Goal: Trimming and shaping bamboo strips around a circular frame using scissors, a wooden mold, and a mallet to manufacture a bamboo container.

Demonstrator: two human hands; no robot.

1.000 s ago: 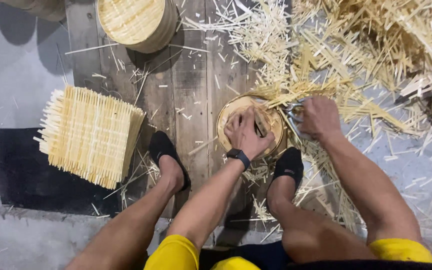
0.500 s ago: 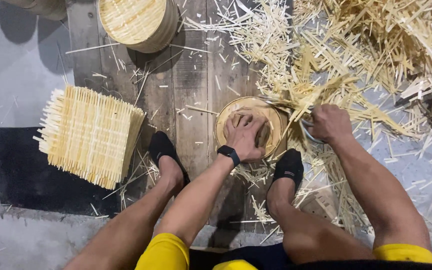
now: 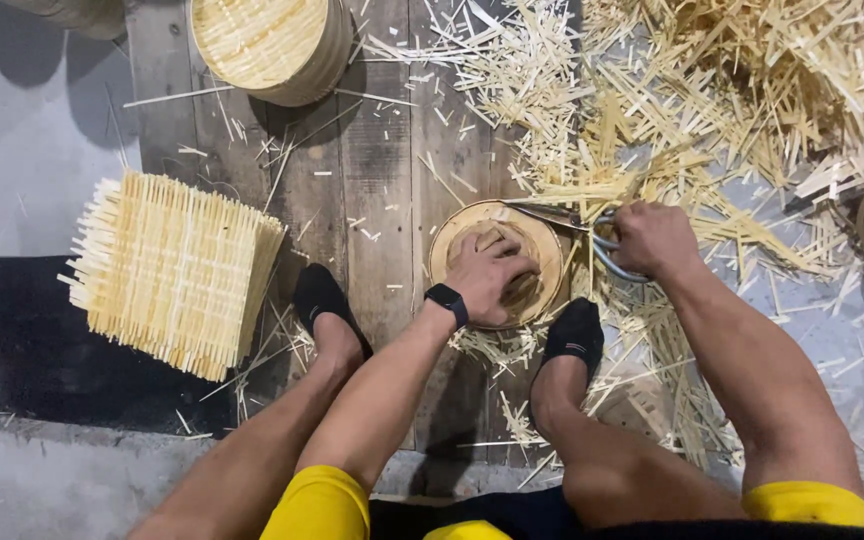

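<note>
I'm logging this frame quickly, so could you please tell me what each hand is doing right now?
Left hand: open, pressed flat on the round bamboo disc.
Right hand: closed on the shears.

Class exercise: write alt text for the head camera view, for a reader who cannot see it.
Seen from above, a seated person's left hand presses on a round woven bamboo disc on wooden boards while the right hand works scissors at its rim. Bamboo offcuts lie right, a stack of square woven mats left.
</note>
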